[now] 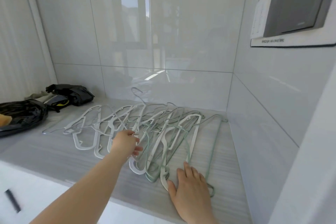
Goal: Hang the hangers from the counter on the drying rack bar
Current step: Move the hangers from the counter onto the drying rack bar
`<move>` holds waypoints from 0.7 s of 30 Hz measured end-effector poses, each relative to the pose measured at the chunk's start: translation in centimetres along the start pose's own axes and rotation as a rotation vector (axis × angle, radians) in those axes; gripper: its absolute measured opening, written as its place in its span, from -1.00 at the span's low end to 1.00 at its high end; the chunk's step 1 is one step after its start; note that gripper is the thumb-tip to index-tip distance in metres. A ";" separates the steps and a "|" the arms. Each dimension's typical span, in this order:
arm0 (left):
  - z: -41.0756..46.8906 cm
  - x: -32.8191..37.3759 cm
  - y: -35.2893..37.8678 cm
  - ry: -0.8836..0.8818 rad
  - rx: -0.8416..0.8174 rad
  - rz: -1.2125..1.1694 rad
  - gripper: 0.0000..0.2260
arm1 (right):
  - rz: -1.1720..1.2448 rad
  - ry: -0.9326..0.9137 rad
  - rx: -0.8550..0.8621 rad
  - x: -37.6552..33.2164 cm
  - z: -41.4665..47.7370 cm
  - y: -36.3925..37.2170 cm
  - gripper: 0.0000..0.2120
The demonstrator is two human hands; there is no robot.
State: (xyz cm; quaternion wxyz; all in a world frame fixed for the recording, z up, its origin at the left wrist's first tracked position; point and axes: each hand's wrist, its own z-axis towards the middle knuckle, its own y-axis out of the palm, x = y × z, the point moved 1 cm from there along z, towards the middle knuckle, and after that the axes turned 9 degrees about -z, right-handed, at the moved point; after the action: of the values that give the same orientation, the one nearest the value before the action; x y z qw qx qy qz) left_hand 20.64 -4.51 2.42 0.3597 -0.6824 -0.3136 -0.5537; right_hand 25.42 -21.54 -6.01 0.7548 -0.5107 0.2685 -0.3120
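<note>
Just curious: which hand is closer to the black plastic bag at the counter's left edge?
Left. The left hand is over the hangers, right of the bag; the right hand rests farther right.

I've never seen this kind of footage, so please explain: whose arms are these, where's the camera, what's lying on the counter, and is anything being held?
No machine here: a person wears one camera on the head, looking down at their own bare hands. On the grey counter lies a tangle of white and pale green hangers, with black bags at far left. The left hand reaches into the pile; whether it grips a hanger is unclear. The right hand lies flat by the hangers' near ends, holding nothing.
</note>
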 end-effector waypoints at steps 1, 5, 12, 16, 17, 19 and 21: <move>-0.2 0.3 -0.2 0.019 0.002 -0.055 -0.66 | 0.003 -0.003 0.002 0.0 0.0 0.1 -0.58; -1.1 1.3 -0.8 0.178 0.099 -0.107 -0.68 | 0.019 -0.006 0.033 0.0 0.2 0.3 -0.58; -2.2 1.6 -2.8 0.451 0.290 0.055 -0.69 | 0.042 -0.031 0.125 0.2 0.7 0.9 -0.61; -3.4 2.0 -4.5 0.521 0.350 0.090 -0.70 | 0.013 -0.037 0.163 0.3 0.6 1.0 -0.58; -3.8 2.1 -5.0 0.533 0.368 0.096 -0.70 | 0.005 -0.036 0.168 0.4 0.6 0.9 -0.57; -4.6 2.2 -6.3 0.543 0.395 0.097 -0.70 | -0.016 -0.038 0.166 0.4 0.4 0.7 -0.56; -5.6 2.2 -7.9 0.563 0.407 0.086 -0.71 | -0.036 -0.052 0.174 0.4 0.2 0.5 -0.54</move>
State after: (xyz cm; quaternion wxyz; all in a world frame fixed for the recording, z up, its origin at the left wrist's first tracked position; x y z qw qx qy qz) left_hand 11.56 -4.86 6.46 0.5838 -0.4300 -0.2772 -0.6305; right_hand 25.92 -21.53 -6.47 0.7972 -0.4560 0.2115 -0.3343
